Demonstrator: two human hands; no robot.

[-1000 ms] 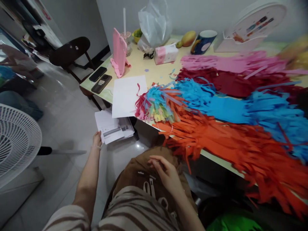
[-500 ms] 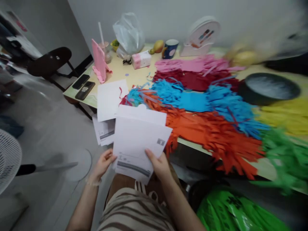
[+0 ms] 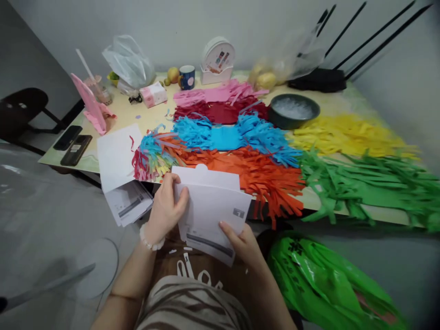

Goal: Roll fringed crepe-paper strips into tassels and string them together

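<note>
Over my lap I hold a small stack of white printed paper sheets (image 3: pixel 209 206), the back one showing a rounded tab at its top edge. A dark band runs along the lower part of the front sheet, with a small grey printed square at its right. My left hand (image 3: pixel 168 206) pinches the upper left edge, thumb in front. On the lower right side, my right hand (image 3: pixel 242 240) grips with its thumb across the front and its fingers hidden behind. More printed sheets (image 3: pixel 132 206) stick out past the table edge at the left, partly under a blank white sheet (image 3: pixel 118 153).
Fringed paper strips in orange (image 3: pixel 275 174), blue (image 3: pixel 225 137), green (image 3: pixel 378 188) and other colours cover much of the table. A dark bowl (image 3: pixel 294 110), a mug (image 3: pixel 187 77) and two phones (image 3: pixel 76 150) also rest there. A green plastic bag (image 3: pixel 319 279) sits below at right.
My left hand has moved up from the lower left corner to the upper left edge of the sheets. The right hand keeps its grip. The view has turned to the right.
</note>
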